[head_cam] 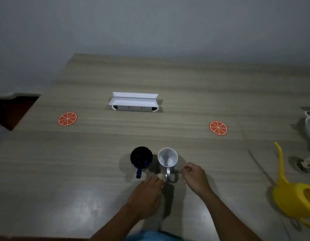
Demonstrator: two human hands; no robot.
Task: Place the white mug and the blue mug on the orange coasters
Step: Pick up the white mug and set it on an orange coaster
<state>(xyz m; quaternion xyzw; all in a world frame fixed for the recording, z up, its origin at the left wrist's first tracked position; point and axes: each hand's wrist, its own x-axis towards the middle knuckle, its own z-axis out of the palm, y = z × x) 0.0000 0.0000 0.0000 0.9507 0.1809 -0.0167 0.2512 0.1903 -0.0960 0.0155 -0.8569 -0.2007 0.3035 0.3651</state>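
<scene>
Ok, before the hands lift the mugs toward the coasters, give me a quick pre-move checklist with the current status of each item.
1. Both mugs upright: ok. The blue mug and the white mug stand side by side, openings up.
2. Handles reachable: ok. Both handles point toward the person.
3. Grasp secured: not ok. The left hand and the right hand are near the white mug's handle, neither clearly closed on it.
4. Coasters free: ok. The left coaster and the right coaster carry nothing.
5. Paths clear: ok. The white box sits beyond the coasters and the yellow watering can is off to the right.
6. Mugs empty: cannot tell for the blue mug.
</scene>
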